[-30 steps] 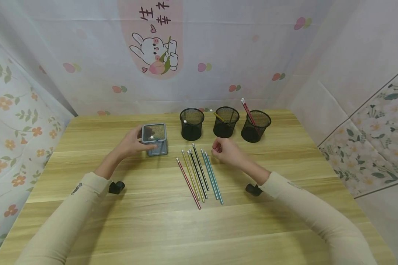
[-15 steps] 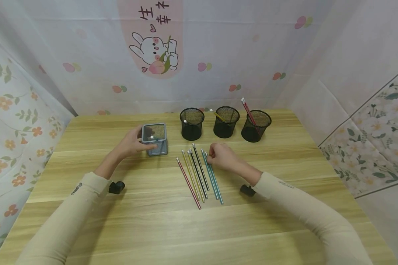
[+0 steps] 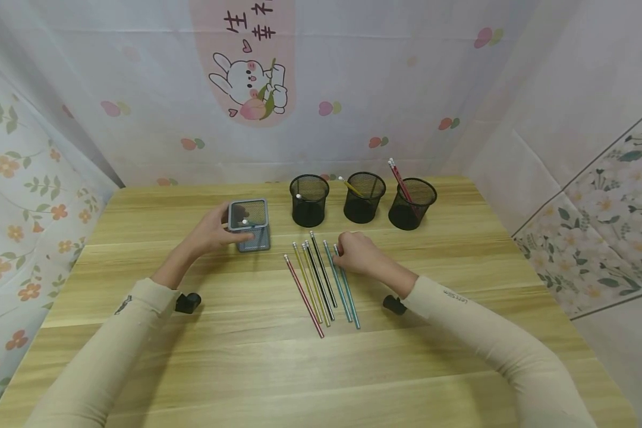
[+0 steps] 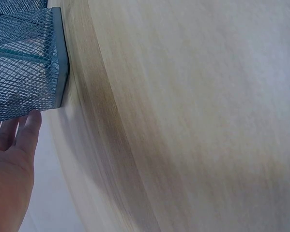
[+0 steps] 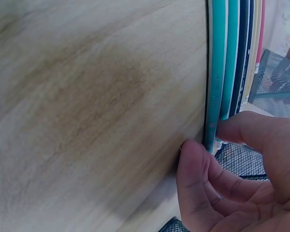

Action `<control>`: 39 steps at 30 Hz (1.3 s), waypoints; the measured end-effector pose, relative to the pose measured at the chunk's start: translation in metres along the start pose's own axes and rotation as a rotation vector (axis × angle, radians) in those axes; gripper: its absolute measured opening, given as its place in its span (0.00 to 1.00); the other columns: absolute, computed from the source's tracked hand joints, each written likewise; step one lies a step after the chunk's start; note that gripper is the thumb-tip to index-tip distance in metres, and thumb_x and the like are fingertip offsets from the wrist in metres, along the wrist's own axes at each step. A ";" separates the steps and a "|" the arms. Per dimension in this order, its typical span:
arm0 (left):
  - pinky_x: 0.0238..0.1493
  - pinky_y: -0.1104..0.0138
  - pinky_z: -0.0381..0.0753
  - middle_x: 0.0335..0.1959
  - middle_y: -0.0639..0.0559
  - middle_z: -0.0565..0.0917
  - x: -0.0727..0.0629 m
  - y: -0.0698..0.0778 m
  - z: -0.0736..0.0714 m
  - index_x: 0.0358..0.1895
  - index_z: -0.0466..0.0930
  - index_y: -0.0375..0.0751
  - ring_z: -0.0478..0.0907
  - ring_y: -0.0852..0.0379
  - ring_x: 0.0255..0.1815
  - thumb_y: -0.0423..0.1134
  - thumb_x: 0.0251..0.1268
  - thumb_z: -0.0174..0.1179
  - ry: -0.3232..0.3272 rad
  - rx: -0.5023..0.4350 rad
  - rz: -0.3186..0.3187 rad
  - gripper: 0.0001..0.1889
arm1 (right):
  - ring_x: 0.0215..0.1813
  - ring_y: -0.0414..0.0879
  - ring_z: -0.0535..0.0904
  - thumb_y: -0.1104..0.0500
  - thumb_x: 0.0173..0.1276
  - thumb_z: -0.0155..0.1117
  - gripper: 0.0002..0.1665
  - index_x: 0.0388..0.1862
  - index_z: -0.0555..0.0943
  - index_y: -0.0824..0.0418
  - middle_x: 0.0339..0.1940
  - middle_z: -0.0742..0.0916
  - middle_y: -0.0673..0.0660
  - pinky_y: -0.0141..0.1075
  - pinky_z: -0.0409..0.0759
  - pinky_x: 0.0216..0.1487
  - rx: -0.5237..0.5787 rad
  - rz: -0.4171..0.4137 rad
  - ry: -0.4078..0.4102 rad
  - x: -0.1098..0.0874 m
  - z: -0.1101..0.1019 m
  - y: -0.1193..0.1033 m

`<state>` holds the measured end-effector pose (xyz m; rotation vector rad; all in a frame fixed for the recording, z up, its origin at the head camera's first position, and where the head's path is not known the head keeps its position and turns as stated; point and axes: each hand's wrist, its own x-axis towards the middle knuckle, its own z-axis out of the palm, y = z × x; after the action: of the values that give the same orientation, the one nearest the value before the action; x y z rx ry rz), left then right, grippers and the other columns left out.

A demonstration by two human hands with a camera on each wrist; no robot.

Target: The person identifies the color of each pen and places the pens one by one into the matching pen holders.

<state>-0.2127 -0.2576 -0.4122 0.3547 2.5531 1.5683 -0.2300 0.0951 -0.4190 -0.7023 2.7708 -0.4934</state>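
My left hand (image 3: 211, 232) holds the grey square mesh pen holder (image 3: 254, 242), thumb across its front and fingers at its far side. One white-ended pencil leans inside it, and its teal shaft (image 4: 20, 54) shows through the mesh in the left wrist view. My right hand (image 3: 361, 252) pinches the rightmost teal pencil (image 5: 215, 72) near its eraser end, between thumb and index finger. That pencil still lies along the table. Just left of it is a second teal pencil (image 3: 340, 288), then black pencils (image 3: 325, 270), yellow pencils (image 3: 308, 282) and a red pencil (image 3: 303, 295).
Behind the pencils stand three round black mesh cups. The left cup (image 3: 309, 211) has one white-ended pencil, the middle cup (image 3: 361, 209) a yellow pencil, and the right cup (image 3: 405, 217) red pencils. A patterned cloth (image 3: 380, 77) hangs behind the wooden table (image 3: 278, 380).
My right hand has moved left and slightly down onto the teal pencils and now pinches the rightmost one. That pencil's eraser end has shifted slightly right. The left hand stays on the pen holder.
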 end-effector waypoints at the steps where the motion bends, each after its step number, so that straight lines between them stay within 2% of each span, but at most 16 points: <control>1: 0.63 0.43 0.71 0.65 0.28 0.72 0.000 0.000 0.000 0.66 0.66 0.25 0.67 0.33 0.69 0.31 0.60 0.75 -0.001 0.003 0.000 0.35 | 0.20 0.43 0.65 0.58 0.66 0.70 0.23 0.14 0.70 0.56 0.14 0.70 0.48 0.36 0.63 0.24 0.001 0.000 -0.001 0.000 0.000 0.000; 4: 0.64 0.43 0.71 0.65 0.28 0.72 -0.001 0.001 0.001 0.66 0.65 0.25 0.68 0.33 0.69 0.32 0.60 0.75 -0.002 0.006 0.001 0.35 | 0.18 0.41 0.62 0.59 0.66 0.69 0.27 0.11 0.66 0.54 0.11 0.66 0.46 0.35 0.61 0.22 0.008 0.003 -0.006 0.000 0.000 0.000; 5: 0.64 0.43 0.71 0.65 0.29 0.72 0.001 -0.003 0.000 0.66 0.66 0.26 0.68 0.34 0.69 0.32 0.59 0.75 0.000 0.007 0.002 0.36 | 0.17 0.41 0.60 0.59 0.66 0.69 0.28 0.10 0.65 0.54 0.10 0.64 0.46 0.35 0.60 0.22 0.007 0.001 -0.006 -0.001 0.000 -0.001; 8: 0.63 0.44 0.72 0.65 0.30 0.73 0.002 -0.004 0.000 0.66 0.66 0.27 0.69 0.35 0.68 0.33 0.59 0.76 0.003 0.013 0.003 0.36 | 0.16 0.40 0.57 0.60 0.65 0.69 0.30 0.09 0.64 0.53 0.09 0.62 0.45 0.34 0.57 0.21 0.006 0.007 -0.009 -0.001 -0.001 -0.002; 14: 0.64 0.42 0.71 0.65 0.27 0.72 0.004 -0.008 0.000 0.66 0.65 0.24 0.67 0.33 0.68 0.31 0.60 0.75 0.003 0.032 -0.004 0.35 | 0.14 0.39 0.57 0.61 0.64 0.69 0.31 0.07 0.64 0.53 0.07 0.62 0.44 0.32 0.55 0.18 0.013 0.021 -0.025 0.000 -0.002 -0.003; 23: 0.62 0.45 0.74 0.64 0.32 0.75 0.002 -0.007 -0.001 0.65 0.67 0.28 0.70 0.37 0.67 0.35 0.58 0.77 0.010 0.049 -0.004 0.36 | 0.10 0.39 0.70 0.61 0.67 0.70 0.30 0.07 0.70 0.55 0.04 0.74 0.47 0.30 0.61 0.16 0.064 0.025 -0.040 -0.001 -0.004 -0.003; 29: 0.61 0.44 0.75 0.64 0.31 0.75 0.002 -0.008 0.001 0.65 0.68 0.28 0.71 0.36 0.66 0.35 0.58 0.77 0.007 0.030 0.006 0.36 | 0.12 0.43 0.80 0.61 0.68 0.71 0.29 0.08 0.70 0.55 0.05 0.77 0.49 0.30 0.64 0.16 0.098 0.010 -0.055 -0.004 -0.004 0.001; 39: 0.61 0.46 0.75 0.64 0.32 0.75 0.002 -0.008 0.000 0.65 0.68 0.29 0.71 0.37 0.66 0.37 0.59 0.76 0.010 0.056 0.003 0.35 | 0.16 0.46 0.81 0.64 0.67 0.68 0.23 0.13 0.73 0.56 0.10 0.77 0.50 0.31 0.70 0.20 0.168 -0.010 -0.085 -0.007 -0.014 0.004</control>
<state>-0.2158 -0.2602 -0.4197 0.3578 2.6098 1.5053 -0.2302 0.1056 -0.4071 -0.6815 2.6114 -0.6734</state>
